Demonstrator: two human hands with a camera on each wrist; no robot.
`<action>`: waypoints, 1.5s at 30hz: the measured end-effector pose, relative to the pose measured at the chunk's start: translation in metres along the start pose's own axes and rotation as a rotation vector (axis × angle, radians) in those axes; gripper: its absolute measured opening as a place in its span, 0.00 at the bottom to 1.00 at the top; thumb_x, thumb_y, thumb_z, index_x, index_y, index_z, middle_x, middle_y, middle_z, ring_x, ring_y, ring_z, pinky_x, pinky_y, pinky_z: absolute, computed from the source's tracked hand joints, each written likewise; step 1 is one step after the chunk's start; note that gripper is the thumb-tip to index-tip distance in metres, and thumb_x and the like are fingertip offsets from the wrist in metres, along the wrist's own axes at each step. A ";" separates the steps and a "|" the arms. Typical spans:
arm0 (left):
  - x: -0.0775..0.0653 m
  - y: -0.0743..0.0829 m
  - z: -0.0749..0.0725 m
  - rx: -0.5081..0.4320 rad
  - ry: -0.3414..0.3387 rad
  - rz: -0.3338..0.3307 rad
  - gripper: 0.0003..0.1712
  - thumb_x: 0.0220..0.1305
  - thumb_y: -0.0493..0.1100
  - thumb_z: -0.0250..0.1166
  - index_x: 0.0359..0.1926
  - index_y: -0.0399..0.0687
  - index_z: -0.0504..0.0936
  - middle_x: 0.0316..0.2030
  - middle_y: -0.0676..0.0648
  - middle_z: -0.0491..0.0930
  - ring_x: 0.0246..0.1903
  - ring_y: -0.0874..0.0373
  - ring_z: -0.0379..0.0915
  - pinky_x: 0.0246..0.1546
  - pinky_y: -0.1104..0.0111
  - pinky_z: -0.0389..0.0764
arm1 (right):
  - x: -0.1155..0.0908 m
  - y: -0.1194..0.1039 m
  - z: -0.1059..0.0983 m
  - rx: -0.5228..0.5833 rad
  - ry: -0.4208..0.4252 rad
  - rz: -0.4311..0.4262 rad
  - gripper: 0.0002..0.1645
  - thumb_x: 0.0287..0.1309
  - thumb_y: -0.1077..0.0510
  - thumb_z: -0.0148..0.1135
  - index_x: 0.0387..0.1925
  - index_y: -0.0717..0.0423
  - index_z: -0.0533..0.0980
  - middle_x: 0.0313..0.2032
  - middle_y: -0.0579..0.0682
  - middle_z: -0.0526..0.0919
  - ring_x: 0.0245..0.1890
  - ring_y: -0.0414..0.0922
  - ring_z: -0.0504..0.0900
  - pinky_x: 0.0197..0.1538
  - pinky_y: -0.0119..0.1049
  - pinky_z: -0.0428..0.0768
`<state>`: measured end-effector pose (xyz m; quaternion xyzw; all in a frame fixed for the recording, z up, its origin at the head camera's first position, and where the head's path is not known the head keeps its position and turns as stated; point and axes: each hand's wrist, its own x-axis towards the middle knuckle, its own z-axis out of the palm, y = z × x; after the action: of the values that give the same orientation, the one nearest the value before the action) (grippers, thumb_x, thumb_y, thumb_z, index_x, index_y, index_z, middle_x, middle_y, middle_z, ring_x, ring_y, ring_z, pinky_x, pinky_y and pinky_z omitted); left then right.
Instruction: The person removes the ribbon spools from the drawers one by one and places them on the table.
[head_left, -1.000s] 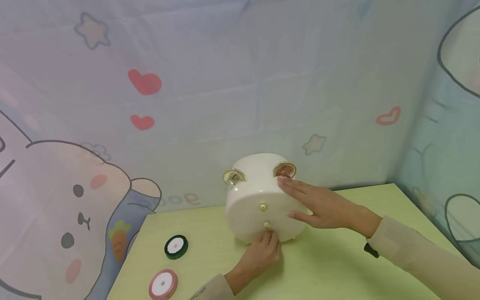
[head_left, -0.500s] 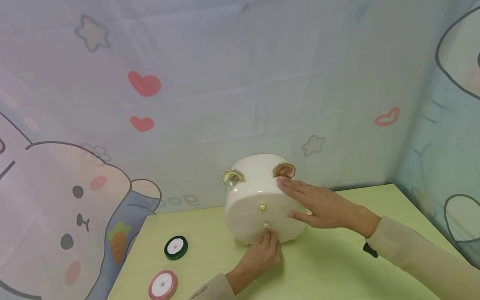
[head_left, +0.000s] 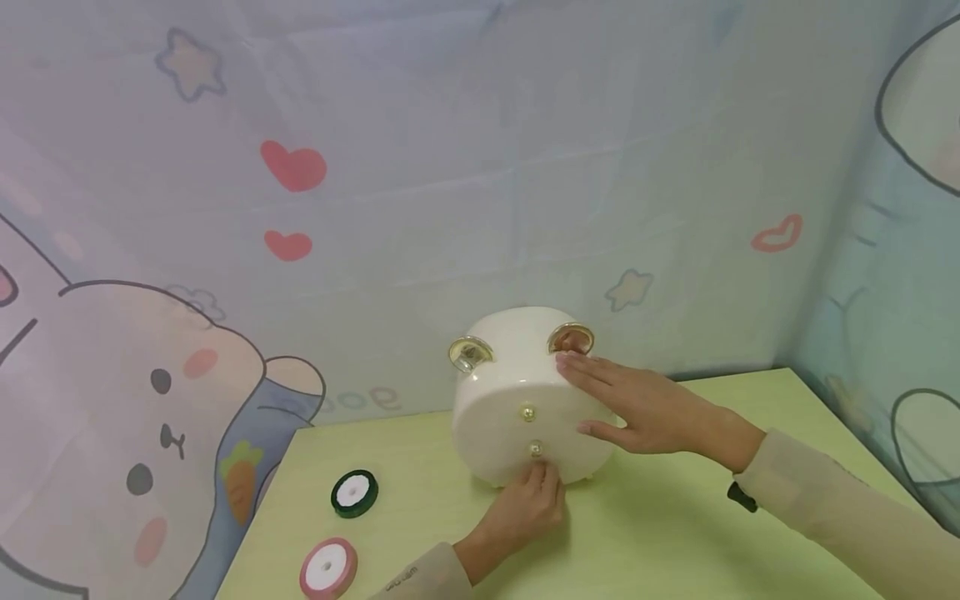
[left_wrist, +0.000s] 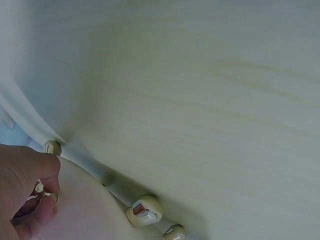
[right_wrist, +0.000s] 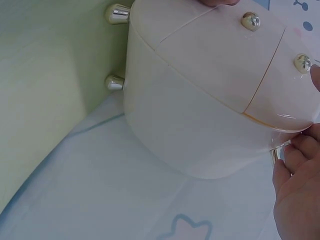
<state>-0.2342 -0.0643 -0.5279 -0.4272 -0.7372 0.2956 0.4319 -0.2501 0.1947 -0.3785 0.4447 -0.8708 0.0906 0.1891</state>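
A glossy white rounded storage box [head_left: 487,429] stands on the table with two gold ear-shaped pieces on top, the left ear [head_left: 470,354] in plain sight. Seams in the right wrist view divide its front into drawers, and two gold knobs, an upper knob [head_left: 528,413] and a middle knob [head_left: 536,448], show in the head view. Low on the front, my left hand [head_left: 528,504] pinches another gold knob [left_wrist: 39,188] between thumb and finger. My right hand [head_left: 645,410] rests with straight fingers on the box's upper right side, fingertips right by the right ear [head_left: 572,338].
A dark green ribbon roll [head_left: 354,493] and a pink ribbon roll [head_left: 328,568] lie on the light green table [head_left: 675,533], left of the box. Close behind the box hangs a printed cloth backdrop [head_left: 420,250]. Gold feet [left_wrist: 145,210] support the box.
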 end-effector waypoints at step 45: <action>-0.019 0.019 -0.050 -0.163 0.108 0.059 0.24 0.76 0.32 0.44 0.34 0.45 0.87 0.28 0.54 0.77 0.27 0.64 0.69 0.31 0.74 0.76 | -0.003 0.003 0.004 0.015 0.016 -0.014 0.50 0.70 0.44 0.66 0.82 0.58 0.54 0.81 0.56 0.60 0.77 0.55 0.69 0.61 0.48 0.83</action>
<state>-0.1779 -0.0695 -0.5278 -0.4977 -0.7217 0.2238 0.4258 -0.2515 0.1972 -0.3831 0.4514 -0.8654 0.0993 0.1935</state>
